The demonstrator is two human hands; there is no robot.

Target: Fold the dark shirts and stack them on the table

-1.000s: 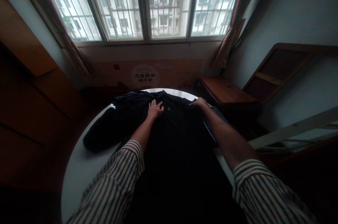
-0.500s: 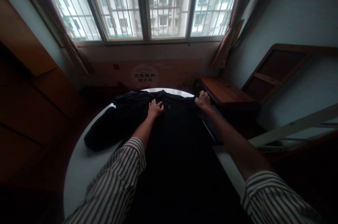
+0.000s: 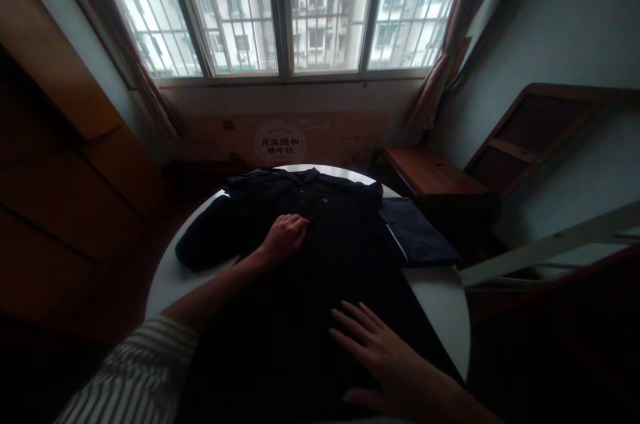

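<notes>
Your black polo shirt (image 3: 340,257) lies spread face up on the white round table (image 3: 445,304), its collar near the table's far edge and its buttons and small chest logo showing; toward the table's near side the cloth is too dark to follow. Your left hand (image 3: 285,237) rests on the shirt around the table's middle, fingers curled together; whether they pinch any fabric, you cannot tell from here. Your right hand (image 3: 377,351) is over the table's near right part, above the shirt's lower body, fingers spread apart and clasping nothing; contact with the cloth is unclear. A folded navy cloth (image 3: 420,231) lies at the table's right side, next to the shirt. Beyond the table are a low wooden bench (image 3: 433,171) on the right and a barred window (image 3: 325,11).
</notes>
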